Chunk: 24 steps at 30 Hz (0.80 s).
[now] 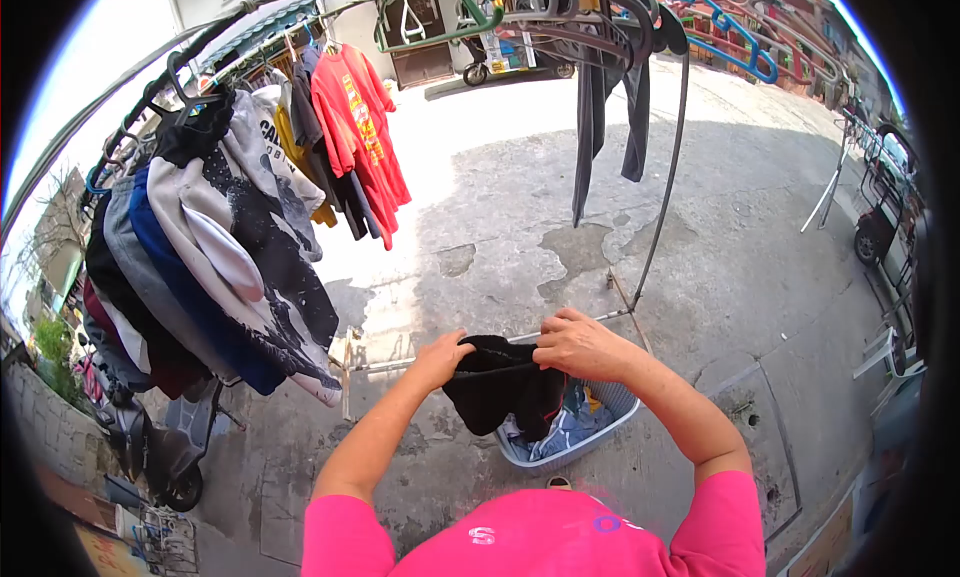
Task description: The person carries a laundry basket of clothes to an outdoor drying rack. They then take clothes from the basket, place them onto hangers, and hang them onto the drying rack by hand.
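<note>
A cracked concrete yard (480, 192) stretches far ahead; hanging clothes (215, 247) bound its left side, apart from a pale laundry basket (565, 465) holding more clothing (568, 432). Over the basket's left edge a black garment (490, 397) hangs, mouth spread, its upper rim gripped at opposite ends by the left hand (441, 360) and the right hand (577, 346).

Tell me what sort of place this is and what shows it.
Probably an outdoor yard or lane used for drying laundry: sunlit, patchy concrete ground, hung clothes on the left, and a basket holding garments.
</note>
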Available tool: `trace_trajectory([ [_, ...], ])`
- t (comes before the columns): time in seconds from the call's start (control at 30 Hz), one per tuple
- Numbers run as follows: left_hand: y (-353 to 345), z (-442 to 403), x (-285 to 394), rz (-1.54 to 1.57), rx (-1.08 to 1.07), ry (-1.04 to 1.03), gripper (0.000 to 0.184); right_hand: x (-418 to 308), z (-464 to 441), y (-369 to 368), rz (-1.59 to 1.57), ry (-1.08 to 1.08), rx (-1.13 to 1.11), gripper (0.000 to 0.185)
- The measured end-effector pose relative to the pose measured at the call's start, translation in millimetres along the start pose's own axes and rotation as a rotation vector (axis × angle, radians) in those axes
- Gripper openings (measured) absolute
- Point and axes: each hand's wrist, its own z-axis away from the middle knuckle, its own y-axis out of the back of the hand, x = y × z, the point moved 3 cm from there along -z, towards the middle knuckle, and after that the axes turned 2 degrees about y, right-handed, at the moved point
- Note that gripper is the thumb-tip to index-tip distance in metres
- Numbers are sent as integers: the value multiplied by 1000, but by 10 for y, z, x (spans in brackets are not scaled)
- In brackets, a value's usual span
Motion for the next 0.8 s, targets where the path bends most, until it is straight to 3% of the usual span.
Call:
trace_trajectory([
  [0.03, 108, -31, 13, 153, -132, 134, 29, 43, 45, -1, 17, -2, -17, 12],
  [0.13, 180, 49, -230, 243, 109, 292, 23, 187, 204, -45, 85, -9, -68, 13],
  [0.27, 294, 188, -59, 111, 105, 311, 29, 358, 197, -245, 28, -2, -86, 14],
  [0.33, 375, 253, 21, 198, 253, 220, 34, 312, -35, -16, 15, -19, -39, 16],
  [0.4, 459, 275, 26, 206, 308, 192, 35, -7, -477, 844, 181, 24, 283, 16],
  [0.47, 559, 324, 81, 230, 309, 166, 35, -246, -834, 1727, 281, 78, 768, 20],
  [0.53, 654, 360, 144, 246, 327, 168, 35, -221, -1164, 2434, 489, -28, 974, 28],
  [0.6, 766, 437, 182, 260, 338, 175, 35, 144, -1550, 2815, 480, -298, 934, 39],
  [0.67, 893, 487, 206, 248, 340, 190, 33, 587, -1936, 2969, 434, -620, 639, 45],
  [0.73, 981, 560, 164, 241, 361, 192, 34, 1035, -2256, 2916, 247, -797, 441, 38],
  [0.8, 1062, 636, 112, 235, 390, 201, 35, 1288, -2435, 2913, 156, -756, 319, 33],
])
